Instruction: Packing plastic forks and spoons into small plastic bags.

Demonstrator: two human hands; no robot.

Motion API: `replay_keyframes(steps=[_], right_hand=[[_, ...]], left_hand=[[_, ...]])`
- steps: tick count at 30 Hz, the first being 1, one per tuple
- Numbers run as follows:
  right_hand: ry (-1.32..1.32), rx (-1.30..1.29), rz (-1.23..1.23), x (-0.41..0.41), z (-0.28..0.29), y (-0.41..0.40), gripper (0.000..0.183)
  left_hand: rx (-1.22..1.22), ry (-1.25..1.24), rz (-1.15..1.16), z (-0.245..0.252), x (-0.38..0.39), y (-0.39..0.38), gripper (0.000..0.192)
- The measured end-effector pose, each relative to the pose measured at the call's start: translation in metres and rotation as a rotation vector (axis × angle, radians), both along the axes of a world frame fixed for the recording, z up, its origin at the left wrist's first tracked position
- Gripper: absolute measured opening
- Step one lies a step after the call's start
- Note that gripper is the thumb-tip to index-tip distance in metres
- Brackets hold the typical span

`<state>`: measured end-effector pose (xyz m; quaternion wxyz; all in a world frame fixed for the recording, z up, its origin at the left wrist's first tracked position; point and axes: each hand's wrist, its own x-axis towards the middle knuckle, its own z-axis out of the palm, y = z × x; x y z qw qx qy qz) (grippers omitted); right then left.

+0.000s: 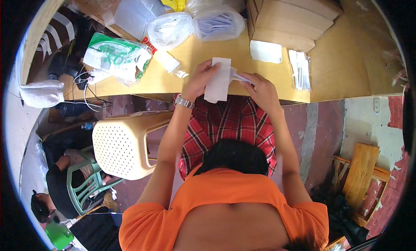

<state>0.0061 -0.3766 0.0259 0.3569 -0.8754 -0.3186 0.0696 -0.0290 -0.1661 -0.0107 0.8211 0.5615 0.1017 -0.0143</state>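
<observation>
My left hand [202, 76] holds a white paper napkin [218, 80], folded to a long rectangle, with the thumb on top near its upper end. The napkin hangs over the table's front edge. At its right, my right hand [261, 88] pinches the end of a pale plastic utensil [240, 77], whose other end is partly hidden behind the napkin. Farther right on the table lie another white napkin [266, 51] and a clear packet with white utensils [299, 70].
Two clear bags of utensils [170, 30] [219, 23] stand at the table's back, beside stacked cardboard boxes [286, 20]. A green-and-white plastic bag [113, 57] lies left. A cream plastic stool [120, 147] stands below, near a person seated on a green chair [81, 182].
</observation>
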Motion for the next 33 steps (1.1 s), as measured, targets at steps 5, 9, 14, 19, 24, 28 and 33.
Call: replay_keyframes(steps=[5,9,14,19,24,28,33], right_hand=[[-0.344,0.017,0.045,0.003,-0.017,-0.004,0.023],[-0.291,-0.015,0.062,-0.002,-0.017,-0.002,0.025],[-0.213,-0.017,0.103,-0.008,-0.013,-0.004,0.025],[-0.527,-0.026,0.076,-0.005,-0.017,-0.004,0.022],[-0.681,0.015,0.003,-0.009,-0.002,-0.002,0.018],[-0.661,0.050,-0.008,-0.007,-0.008,-0.006,0.019],[-0.587,0.063,-0.038,-0.006,-0.018,-0.010,0.020]], left_hand=[[0.091,0.084,-0.010,-0.005,-0.001,0.000,0.028],[0.070,0.118,-0.007,-0.014,-0.003,0.003,0.026],[0.023,0.123,0.010,-0.018,-0.005,0.001,0.023],[0.031,0.129,0.029,-0.017,-0.005,-0.002,0.021],[0.132,0.134,0.050,-0.018,-0.005,0.000,0.021],[0.175,0.165,0.066,-0.020,-0.004,0.000,0.022],[0.164,0.118,0.065,-0.015,-0.005,-0.003,0.024]])
